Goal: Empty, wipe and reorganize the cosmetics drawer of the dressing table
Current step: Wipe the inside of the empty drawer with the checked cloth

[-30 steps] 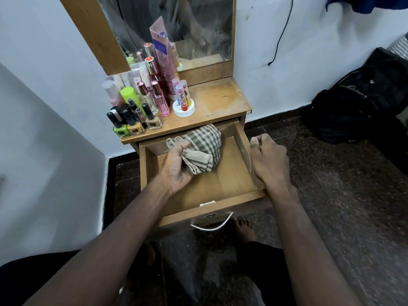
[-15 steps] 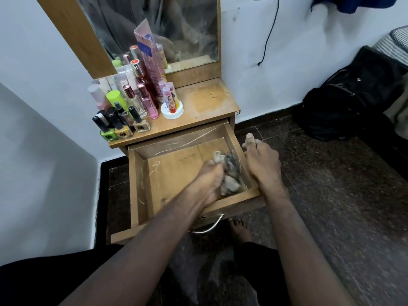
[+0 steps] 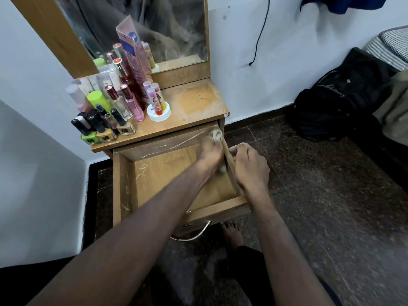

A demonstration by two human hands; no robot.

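Note:
The wooden drawer (image 3: 217, 206) of the dressing table stands pulled out, with nothing loose on its bottom. My left hand (image 3: 209, 152) is inside it at the far right corner, gripping a checked cloth (image 3: 216, 135) that shows only past the fingers and below the palm. My right hand (image 3: 250, 164) grips the drawer's right side wall from outside. The cosmetics stand crowded on the left of the tabletop (image 3: 198, 102): nail polish bottles (image 3: 103, 129), perfume bottles (image 3: 130, 102), a tall pink tube (image 3: 132, 60) and lip balms in a white round holder (image 3: 159, 112).
A mirror (image 3: 154, 25) rises behind the tabletop. A white wall (image 3: 39, 173) closes in on the left. On the dark stone floor to the right lies a black backpack (image 3: 337, 100). My bare foot (image 3: 230, 235) is under the drawer's metal handle (image 3: 194, 234).
The cloth went from the back middle of the drawer to the front right, then along the right wall to the far right corner. My right hand stayed on the side wall.

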